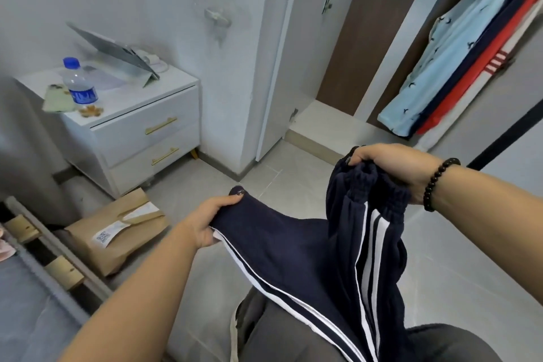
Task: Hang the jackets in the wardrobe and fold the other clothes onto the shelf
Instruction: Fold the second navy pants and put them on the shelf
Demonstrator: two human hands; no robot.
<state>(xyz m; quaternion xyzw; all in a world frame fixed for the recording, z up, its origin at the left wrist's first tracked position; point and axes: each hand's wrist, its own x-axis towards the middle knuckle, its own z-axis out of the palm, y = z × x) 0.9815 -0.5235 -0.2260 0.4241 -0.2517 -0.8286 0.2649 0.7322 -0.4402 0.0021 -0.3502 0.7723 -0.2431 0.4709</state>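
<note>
Folding looks under way: left hand (pixel 205 222) pinches one end of the navy striped trousers (pixel 317 258), right hand (pixel 393 169) grips the bunched cuffs, held over the lap near the wardrobe (pixel 361 38); next, bring the ends together

blue label on water bottle (pixel 78 82) too blurred to read, printed sticker on paper bag (pixel 116 233) illegible
</note>
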